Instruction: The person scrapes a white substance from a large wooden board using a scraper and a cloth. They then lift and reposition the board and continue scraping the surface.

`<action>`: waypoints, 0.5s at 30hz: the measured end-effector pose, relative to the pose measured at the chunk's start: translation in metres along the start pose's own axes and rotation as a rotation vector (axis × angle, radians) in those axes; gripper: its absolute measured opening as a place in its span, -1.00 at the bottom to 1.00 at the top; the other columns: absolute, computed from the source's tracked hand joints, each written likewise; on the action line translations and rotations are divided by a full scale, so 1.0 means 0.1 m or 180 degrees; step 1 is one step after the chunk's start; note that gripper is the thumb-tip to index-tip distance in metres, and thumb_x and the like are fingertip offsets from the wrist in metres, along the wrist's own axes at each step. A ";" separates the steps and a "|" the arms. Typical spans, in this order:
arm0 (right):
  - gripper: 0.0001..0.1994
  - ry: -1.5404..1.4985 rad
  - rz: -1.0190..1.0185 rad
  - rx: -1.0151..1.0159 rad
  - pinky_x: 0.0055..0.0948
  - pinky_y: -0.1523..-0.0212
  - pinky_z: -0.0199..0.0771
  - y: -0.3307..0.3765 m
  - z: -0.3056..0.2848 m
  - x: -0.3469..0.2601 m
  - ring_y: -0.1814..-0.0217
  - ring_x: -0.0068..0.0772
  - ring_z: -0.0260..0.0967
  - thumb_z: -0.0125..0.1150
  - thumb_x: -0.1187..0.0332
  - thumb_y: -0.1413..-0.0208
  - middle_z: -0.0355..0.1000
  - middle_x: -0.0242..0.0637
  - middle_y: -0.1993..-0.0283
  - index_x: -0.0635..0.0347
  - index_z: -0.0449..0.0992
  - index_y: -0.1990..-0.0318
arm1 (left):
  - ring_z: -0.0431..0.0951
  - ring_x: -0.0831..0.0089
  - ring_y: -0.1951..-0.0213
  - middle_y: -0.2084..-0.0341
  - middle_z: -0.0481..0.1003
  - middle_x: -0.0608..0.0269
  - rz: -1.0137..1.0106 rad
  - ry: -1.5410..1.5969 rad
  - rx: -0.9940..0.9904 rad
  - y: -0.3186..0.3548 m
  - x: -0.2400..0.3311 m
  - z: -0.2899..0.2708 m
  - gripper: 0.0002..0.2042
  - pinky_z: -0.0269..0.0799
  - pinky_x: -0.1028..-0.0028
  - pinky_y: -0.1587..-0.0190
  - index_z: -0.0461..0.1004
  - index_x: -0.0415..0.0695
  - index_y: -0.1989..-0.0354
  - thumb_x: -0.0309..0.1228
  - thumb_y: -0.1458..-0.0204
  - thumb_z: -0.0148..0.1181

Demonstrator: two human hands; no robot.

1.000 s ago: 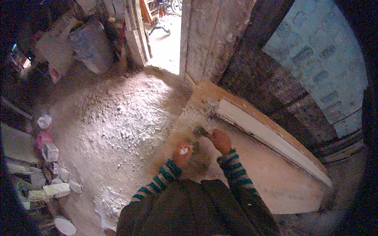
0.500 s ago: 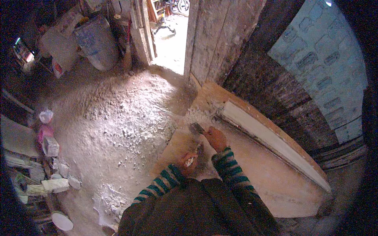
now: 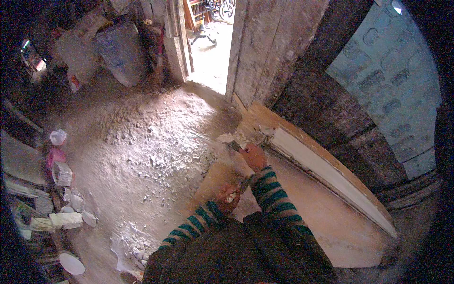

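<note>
Scraper: the flat, dark-bladed tool [image 3: 234, 146] sits near mid-view, over the head end of the board, its tip by pale crumbs [image 3: 225, 137].
Long axis: it runs from 10 o'clock to 4 o'clock, blade toward 10, grip end toward 4.
Right hand: the right hand [image 3: 255, 157] is closed around the tool's grip.
Left hand: at 6 o'clock from the blade, the left hand [image 3: 228, 199] is curled; a whitish patch shows in it, too blurred to tell what it grasps.
Board: the reddish board [image 3: 326, 227] spreads toward 4 o'clock beneath both hands.
Strip: a raised pale strip [image 3: 331, 178] lies along the board's outer side, its near end just beside the right hand.
Floor: white flakes litter the floor [image 3: 113, 180] toward 9 o'clock.
Doorway: bright doorway [image 3: 210, 61], just before 12.
Writing: blue marking on the barrel [image 3: 124, 54], between 10 and 11, too blurred to read.
Wall: teal panel [image 3: 392, 90] at 2 o'clock.
</note>
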State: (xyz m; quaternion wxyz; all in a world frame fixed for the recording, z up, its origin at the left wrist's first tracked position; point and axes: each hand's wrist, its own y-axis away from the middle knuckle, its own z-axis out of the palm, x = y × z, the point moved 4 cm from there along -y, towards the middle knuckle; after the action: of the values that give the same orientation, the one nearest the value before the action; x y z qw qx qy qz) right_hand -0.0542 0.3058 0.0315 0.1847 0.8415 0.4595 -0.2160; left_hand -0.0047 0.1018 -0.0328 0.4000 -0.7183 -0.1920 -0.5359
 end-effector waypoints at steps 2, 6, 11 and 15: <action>-0.68 0.0232 -0.0257 0.0049 -0.04 0.28 0.38 0.14 -0.16 0.28 0.28 0.10 0.42 0.15 0.09 -0.08 0.45 0.02 0.37 0.21 0.44 0.38 | 0.45 0.32 0.37 0.38 0.43 0.19 -0.0026 0.0078 -0.0002 0.02 -0.06 0.06 -0.74 0.39 0.41 0.31 0.47 -0.04 0.18 -0.61 0.06 0.21; -0.64 0.0469 0.0205 -0.0127 -0.04 0.32 0.38 0.81 -0.39 0.48 0.32 0.08 0.42 0.15 0.04 -0.08 0.46 -0.02 0.40 0.21 0.43 0.39 | 0.46 0.32 0.37 0.38 0.43 0.18 -0.0072 0.0189 0.0114 0.14 -0.22 0.17 -0.74 0.39 0.41 0.31 0.47 -0.04 0.18 -0.61 0.06 0.21; -0.66 0.0409 0.0361 0.0236 -0.03 0.36 0.38 0.95 -0.27 0.72 0.35 0.09 0.42 0.13 0.04 -0.09 0.47 -0.06 0.42 0.18 0.45 0.36 | 0.46 0.32 0.36 0.38 0.44 0.17 -0.0095 0.0241 0.0068 0.16 -0.23 0.18 -0.75 0.39 0.41 0.31 0.46 -0.04 0.18 -0.61 0.05 0.21; -0.68 0.0439 0.0180 0.0368 -0.05 0.32 0.40 0.28 0.10 0.74 0.32 0.08 0.43 0.12 0.07 -0.09 0.48 -0.03 0.38 0.19 0.46 0.33 | 0.46 0.35 0.38 0.39 0.44 0.18 -0.0013 0.0344 -0.0249 0.06 -0.13 0.12 -0.75 0.38 0.43 0.32 0.48 -0.05 0.21 -0.63 0.07 0.21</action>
State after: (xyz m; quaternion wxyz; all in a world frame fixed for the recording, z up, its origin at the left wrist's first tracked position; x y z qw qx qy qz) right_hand 0.0041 0.3380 -0.0134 0.1098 0.8763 0.4339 -0.1783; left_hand 0.0027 0.1098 -0.0485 0.3803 -0.7031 -0.1504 -0.5818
